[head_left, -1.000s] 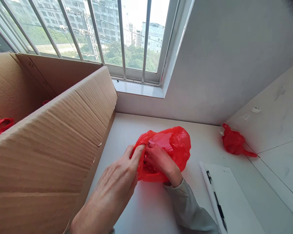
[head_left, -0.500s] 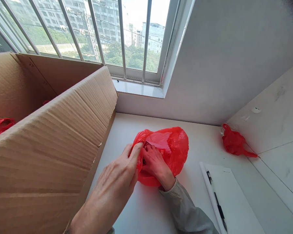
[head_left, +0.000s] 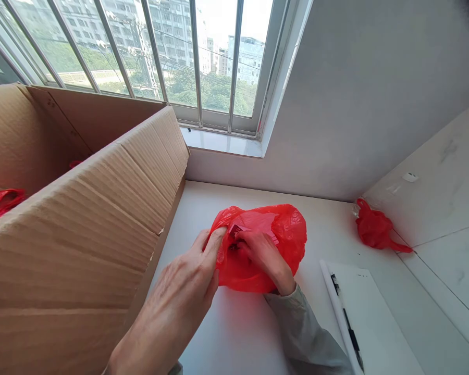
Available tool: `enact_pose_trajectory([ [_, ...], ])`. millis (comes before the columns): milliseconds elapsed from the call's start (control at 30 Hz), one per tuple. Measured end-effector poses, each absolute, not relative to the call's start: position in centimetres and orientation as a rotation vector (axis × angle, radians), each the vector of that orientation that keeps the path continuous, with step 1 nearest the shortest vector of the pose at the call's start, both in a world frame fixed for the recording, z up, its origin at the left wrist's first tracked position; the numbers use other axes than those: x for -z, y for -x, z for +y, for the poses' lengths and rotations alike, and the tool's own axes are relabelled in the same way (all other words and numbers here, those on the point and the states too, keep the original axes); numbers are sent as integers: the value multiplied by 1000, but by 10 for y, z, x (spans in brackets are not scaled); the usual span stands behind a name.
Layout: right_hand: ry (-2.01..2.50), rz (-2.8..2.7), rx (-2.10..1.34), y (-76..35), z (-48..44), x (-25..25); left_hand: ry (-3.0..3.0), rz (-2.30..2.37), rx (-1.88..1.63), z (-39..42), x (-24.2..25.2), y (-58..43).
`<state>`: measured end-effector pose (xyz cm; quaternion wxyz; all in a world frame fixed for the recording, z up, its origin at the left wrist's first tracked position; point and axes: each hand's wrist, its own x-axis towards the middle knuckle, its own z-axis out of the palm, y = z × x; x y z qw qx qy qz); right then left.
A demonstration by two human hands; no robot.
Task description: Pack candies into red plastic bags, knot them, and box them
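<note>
Red plastic bag (head_left: pixel 291 232) is already open, printed packet (head_left: pixel 235 231) inside. Left hand (head_left: pixel 183 284) pinches it; right hand (head_left: pixel 264 253) reaches in, grip I can't tell.

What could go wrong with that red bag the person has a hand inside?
The see-through red plastic bag might tear, because the left hand grips its edge while the right hand is inside. If the left hand let go, the opening could flop over the right hand. The small printed item by the right hand's fingers might slip deeper into the bag; I can't tell whether it is held.
</note>
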<state>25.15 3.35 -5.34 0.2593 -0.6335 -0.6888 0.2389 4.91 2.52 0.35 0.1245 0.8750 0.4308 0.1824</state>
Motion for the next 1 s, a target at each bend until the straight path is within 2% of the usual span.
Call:
enact_pose_trajectory([
  [167, 1731, -1623, -780, -256, 38, 55, -2512, 1263, -438, 20, -12, -54],
  [367, 1644, -1706, -726, -258, 45, 67, -2480, 1273, -376, 9, -34, -64],
  [533, 1632, -1823, -717, -254, 48, 76, -2498, 1257, -381, 18, -20, -59],
  [833, 1851, -1848, -419, -284, 28, 34, -2409, 1207, -457, 18, -23, -62],
  [1000, 1923, -1857, 28, -302, 9, 14, -2373, 1201, -716, 18, -30, -63],
])
